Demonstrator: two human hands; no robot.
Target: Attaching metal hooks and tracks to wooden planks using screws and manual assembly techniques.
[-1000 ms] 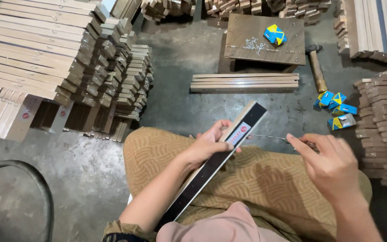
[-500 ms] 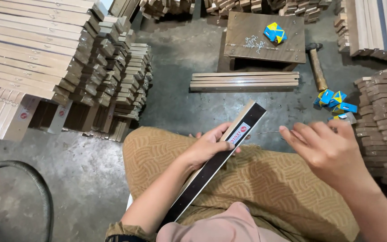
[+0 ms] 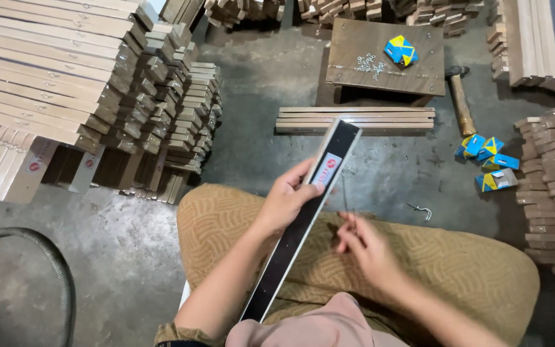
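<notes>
A seated person looks down at their lap, legs in tan patterned trousers. The left hand (image 3: 288, 196) is closed around a long black strip (image 3: 303, 218) with a white and red label, gripping it near its upper third. The black strip runs diagonally from the lap up and away, its far end over the concrete floor (image 3: 130, 257). The right hand (image 3: 367, 247) sits just right of the black strip, fingers pinched together on something thin; what it is cannot be made out. A small metal hook (image 3: 420, 209) lies on the floor right of the black strip. Beyond the black strip's far end lies a bundle of wooden slats (image 3: 354, 119), then a low wooden worktop (image 3: 354, 45) carrying loose screws (image 3: 369, 63) and a blue and yellow box (image 3: 401, 50). A hammer (image 3: 460, 99) lies right of the slats. Stacked wood pieces (image 3: 85, 83) fill the floor left of the black strip.
</notes>
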